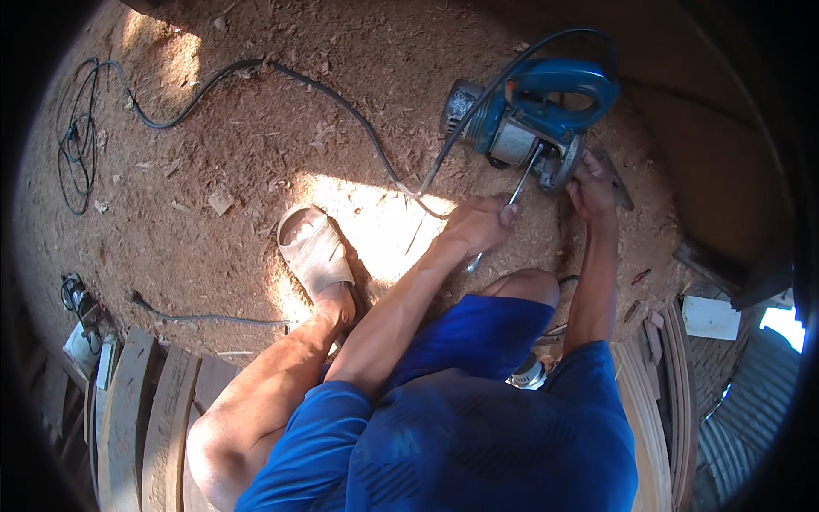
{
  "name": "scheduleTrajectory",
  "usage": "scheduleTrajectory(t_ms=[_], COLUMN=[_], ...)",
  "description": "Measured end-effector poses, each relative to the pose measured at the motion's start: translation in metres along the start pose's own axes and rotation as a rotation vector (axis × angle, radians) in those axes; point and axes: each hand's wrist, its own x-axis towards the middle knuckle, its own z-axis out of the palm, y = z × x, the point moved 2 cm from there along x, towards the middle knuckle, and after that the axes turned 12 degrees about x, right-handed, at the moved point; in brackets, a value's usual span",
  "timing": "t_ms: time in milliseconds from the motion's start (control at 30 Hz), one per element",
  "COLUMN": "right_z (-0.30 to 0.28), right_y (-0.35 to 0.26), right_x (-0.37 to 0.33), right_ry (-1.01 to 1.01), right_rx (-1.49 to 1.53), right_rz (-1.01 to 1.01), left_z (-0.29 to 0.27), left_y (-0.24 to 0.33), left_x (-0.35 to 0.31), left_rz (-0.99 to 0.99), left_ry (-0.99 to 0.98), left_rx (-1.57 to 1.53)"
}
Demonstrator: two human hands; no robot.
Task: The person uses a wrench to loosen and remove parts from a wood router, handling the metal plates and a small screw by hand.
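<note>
A blue and grey circular saw (563,81) lies on its side on the ground, ahead and to the right. My left hand (479,225) is closed around a slim silver wrench (524,177). The wrench's far end meets the saw near its blade side, and its other end sticks out below my fist. My right hand (594,188) grips the saw's near edge by the guard and the dark flat base plate (620,183). Its fingertips are partly hidden there, so exactly which part they press cannot be made out.
A dark power cord (320,88) runs from the saw across sawdust-covered ground to a loose coil (78,149) at far left. My sandalled foot (316,252) stands nearby. Wooden planks (168,418) lie on the left, with more boards (641,418) and corrugated metal sheet (734,444) on the right.
</note>
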Motion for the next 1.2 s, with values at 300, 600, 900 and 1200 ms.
scheduleTrajectory(t_ms=[300,600,900,1200], right_z=[-0.015,-0.004,-0.012,-0.012], right_y=[0.008,-0.006,0.003,0.003], right_x=[0.003,0.002,0.008,0.012], right_ry=[-0.041,-0.015,0.008,0.008], right_rx=[-0.071,-0.077,0.087,-0.271], right_rz=[-0.091,0.018,0.108,-0.078], left_z=[0.004,0.014,-0.010,0.001], left_y=[-0.005,-0.001,0.037,0.031], left_x=[0.010,0.014,0.063,0.087], left_rz=[0.003,-0.134,0.374,0.441], left_ry=[-0.080,0.126,0.940,0.954], left_rx=[0.046,0.141,0.638,0.576])
